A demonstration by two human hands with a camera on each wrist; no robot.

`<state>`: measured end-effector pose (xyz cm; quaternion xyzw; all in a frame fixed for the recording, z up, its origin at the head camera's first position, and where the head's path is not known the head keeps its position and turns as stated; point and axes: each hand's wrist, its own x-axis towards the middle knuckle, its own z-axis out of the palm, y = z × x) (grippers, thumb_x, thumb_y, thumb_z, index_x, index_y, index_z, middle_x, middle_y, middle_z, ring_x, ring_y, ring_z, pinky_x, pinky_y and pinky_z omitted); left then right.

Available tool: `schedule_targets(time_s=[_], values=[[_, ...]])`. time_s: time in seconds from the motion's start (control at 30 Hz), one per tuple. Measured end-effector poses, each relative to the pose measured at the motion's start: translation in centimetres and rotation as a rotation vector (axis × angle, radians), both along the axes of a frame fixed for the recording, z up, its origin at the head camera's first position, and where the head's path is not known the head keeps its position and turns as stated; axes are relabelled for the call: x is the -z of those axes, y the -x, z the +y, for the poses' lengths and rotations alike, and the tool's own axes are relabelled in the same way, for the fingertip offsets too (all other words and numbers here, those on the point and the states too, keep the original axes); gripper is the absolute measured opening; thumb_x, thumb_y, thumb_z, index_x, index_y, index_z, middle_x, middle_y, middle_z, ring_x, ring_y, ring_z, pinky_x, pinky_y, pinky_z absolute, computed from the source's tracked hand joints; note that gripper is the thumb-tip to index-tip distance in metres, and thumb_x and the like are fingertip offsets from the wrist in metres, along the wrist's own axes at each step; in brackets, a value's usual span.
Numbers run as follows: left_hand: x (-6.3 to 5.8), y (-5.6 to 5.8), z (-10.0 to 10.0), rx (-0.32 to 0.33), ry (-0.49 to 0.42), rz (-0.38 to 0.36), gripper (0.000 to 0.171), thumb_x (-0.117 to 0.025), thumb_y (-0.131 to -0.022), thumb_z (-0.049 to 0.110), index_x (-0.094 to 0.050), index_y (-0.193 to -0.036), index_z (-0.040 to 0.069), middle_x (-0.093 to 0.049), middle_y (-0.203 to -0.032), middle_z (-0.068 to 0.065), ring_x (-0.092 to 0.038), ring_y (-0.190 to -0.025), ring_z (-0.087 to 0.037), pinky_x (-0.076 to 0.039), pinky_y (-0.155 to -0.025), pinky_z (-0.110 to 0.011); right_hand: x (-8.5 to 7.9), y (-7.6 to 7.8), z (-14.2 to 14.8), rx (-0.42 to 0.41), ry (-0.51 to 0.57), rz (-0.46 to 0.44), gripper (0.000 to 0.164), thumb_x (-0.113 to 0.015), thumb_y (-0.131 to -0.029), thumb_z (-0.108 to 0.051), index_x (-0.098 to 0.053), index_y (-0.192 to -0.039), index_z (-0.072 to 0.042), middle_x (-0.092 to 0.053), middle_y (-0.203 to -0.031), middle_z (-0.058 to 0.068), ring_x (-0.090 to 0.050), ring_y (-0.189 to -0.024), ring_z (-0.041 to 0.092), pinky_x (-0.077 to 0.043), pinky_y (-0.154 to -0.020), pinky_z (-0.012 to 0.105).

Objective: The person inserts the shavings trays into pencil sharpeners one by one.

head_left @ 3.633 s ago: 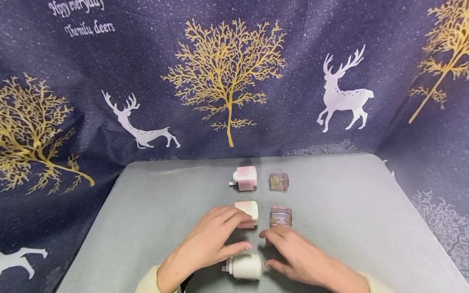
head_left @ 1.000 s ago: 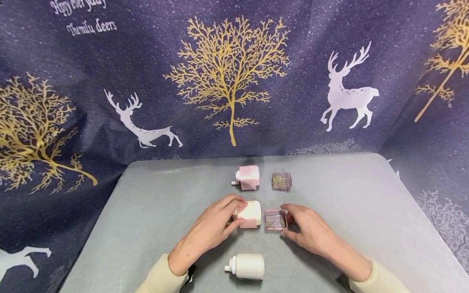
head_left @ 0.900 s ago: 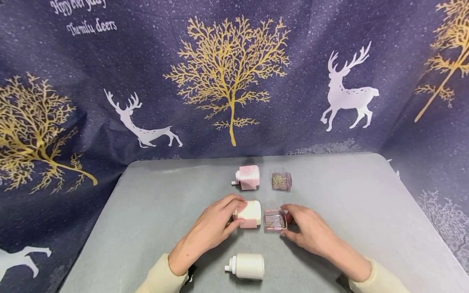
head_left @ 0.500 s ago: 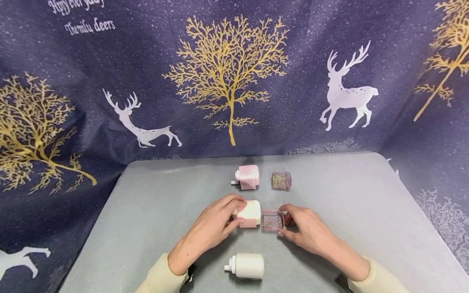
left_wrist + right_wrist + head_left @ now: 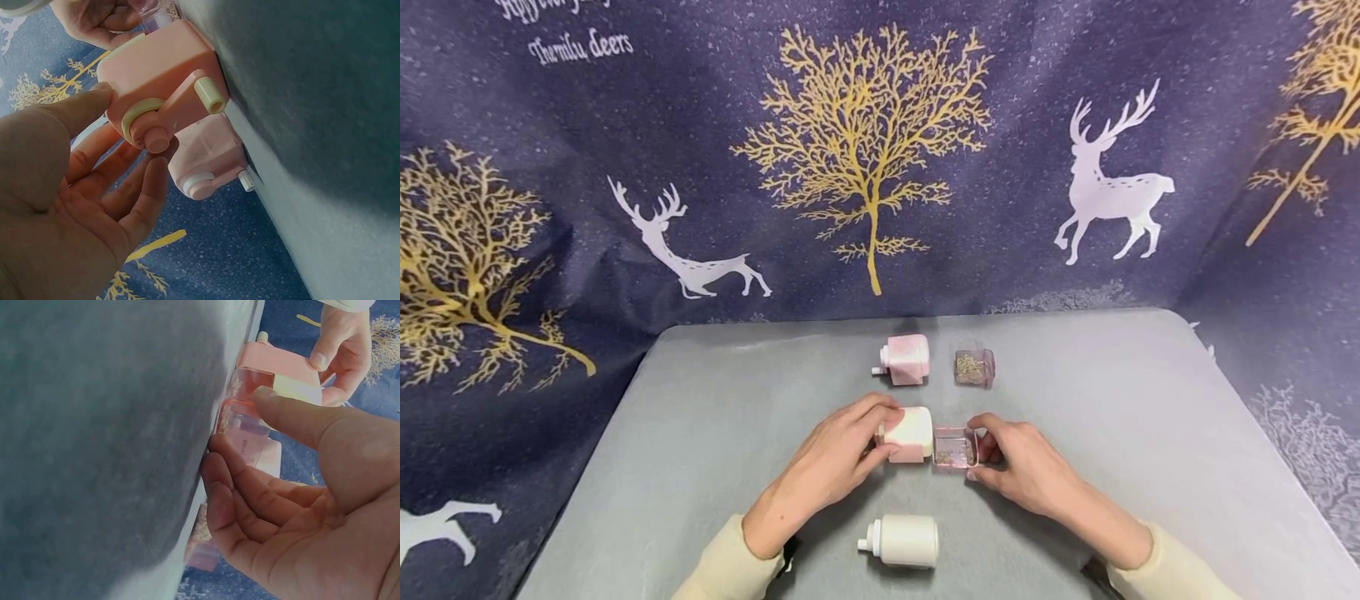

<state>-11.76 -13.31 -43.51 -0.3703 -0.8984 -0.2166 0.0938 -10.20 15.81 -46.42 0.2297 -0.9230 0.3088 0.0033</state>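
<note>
My left hand [image 5: 838, 454] grips the crank end of a pink and cream pencil sharpener [image 5: 912, 432] in the middle of the table. Its pink crank with a cream knob [image 5: 211, 95] shows in the left wrist view. With thumb and fingers, my right hand [image 5: 1026, 462] pinches the right end of a clear pinkish shavings drawer [image 5: 953, 447]. Shavings lie inside it. The drawer's left end is right at the sharpener's cream side, lined up with it. Some of my right fingers [image 5: 225, 506] are curled beside the drawer.
Farther back lie a pink pencil sharpener [image 5: 906, 360] and, to its right, a second clear drawer [image 5: 975, 368] with shavings. A white sharpener-like body [image 5: 906, 540] with a small knob lies nearer me. A dark deer-print cloth [image 5: 880, 167] hangs behind the grey table [image 5: 737, 400].
My left hand has taken hold of the middle sharpener. The right hand has gripped the nearer drawer and slid it left, up to the sharpener's side.
</note>
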Motion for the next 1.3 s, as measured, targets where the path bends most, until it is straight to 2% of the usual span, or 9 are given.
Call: schedule_targets(time_s=[0.67,1.03,1.3], values=[[-0.1,0.0,0.2,0.001,0.016,0.023,0.034,-0.067,-0.092,0.032,-0.062,-0.120,0.013,-0.053,-0.130,0.008,-0.055,-0.107,-0.009,-0.050,-0.090,-0.032,0.0,0.1,-0.5,-0.003,0.007,-0.018,0.054,-0.083,-0.072,-0.020,-0.060,-0.119,-0.008,-0.064,-0.078,-0.010,-0.060,-0.070,0.003,-0.054,-0.067,0.027],[-0.1,0.1,0.0,0.005,0.011,0.017,0.034,-0.067,-0.092,0.031,-0.062,-0.120,0.013,-0.053,-0.130,0.008,-0.055,-0.109,-0.008,-0.050,-0.091,-0.030,0.1,0.3,-1.1,-0.007,0.000,0.008,0.052,-0.083,-0.072,-0.021,-0.059,-0.118,-0.010,-0.060,-0.074,-0.018,-0.058,-0.067,0.001,-0.052,-0.065,0.027],[-0.2,0.0,0.0,-0.003,0.018,0.009,0.033,-0.067,-0.093,0.031,-0.062,-0.120,0.014,-0.053,-0.130,0.009,-0.054,-0.109,-0.007,-0.050,-0.090,-0.031,0.0,0.6,-1.3,-0.013,0.003,-0.005,0.053,-0.083,-0.073,-0.020,-0.059,-0.118,-0.009,-0.061,-0.075,-0.016,-0.056,-0.067,-0.001,-0.052,-0.064,0.026]])
